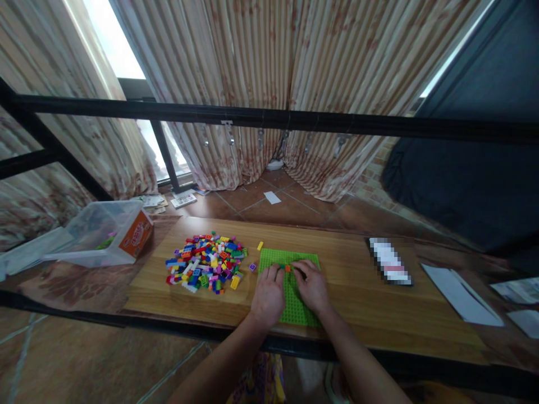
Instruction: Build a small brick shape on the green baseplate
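A bright green studded baseplate (301, 315) lies on the wooden board, with both hands over its upper half. Between my fingertips sits a small orange toy brick (288, 268), low against the plate. My right hand (310, 285) has its thumb and fingers closed at the brick's right side. Resting on the plate's left part, my left hand (269, 294) has its fingers bent together; a bit of darker green shows at their tips, too small to name. Left of the plate are a single purple brick (252, 267) and a yellow brick (260, 246).
A heap of mixed coloured bricks (206, 264) covers the board's left part. Beyond it stands a clear plastic box (101, 224) with an orange label. A phone (389, 261), blurred out, and white paper (461, 294) lie to the right. A black rail (252, 116) crosses before the curtains.
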`<state>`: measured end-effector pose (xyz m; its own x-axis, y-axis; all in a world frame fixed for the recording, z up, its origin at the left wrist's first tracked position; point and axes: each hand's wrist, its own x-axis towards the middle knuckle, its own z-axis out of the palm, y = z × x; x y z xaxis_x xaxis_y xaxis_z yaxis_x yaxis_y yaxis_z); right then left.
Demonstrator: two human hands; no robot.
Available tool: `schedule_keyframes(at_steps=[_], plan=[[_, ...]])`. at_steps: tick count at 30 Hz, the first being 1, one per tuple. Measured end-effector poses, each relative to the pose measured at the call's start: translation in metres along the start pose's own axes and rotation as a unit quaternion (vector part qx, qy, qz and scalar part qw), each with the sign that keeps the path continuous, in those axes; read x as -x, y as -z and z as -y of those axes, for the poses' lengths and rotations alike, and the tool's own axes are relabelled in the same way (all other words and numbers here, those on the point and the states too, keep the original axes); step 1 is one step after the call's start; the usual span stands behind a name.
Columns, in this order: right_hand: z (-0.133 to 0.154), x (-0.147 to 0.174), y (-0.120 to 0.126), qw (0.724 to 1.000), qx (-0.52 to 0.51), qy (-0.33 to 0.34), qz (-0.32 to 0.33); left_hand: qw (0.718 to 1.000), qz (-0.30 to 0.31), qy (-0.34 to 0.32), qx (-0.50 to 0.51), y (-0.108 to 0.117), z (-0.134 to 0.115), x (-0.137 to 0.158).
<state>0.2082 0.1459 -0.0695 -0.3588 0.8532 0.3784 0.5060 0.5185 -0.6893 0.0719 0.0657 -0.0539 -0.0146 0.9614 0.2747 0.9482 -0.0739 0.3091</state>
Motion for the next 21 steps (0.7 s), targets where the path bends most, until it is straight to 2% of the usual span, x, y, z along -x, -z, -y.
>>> schedule_keyframes(at_steps=[21], plan=[[-0.0055,0.0021,-0.0004,1.0,0.024,0.011,-0.001,0.999,0.032,0.001,-0.019,0.0029,-0.0009,0.0006]])
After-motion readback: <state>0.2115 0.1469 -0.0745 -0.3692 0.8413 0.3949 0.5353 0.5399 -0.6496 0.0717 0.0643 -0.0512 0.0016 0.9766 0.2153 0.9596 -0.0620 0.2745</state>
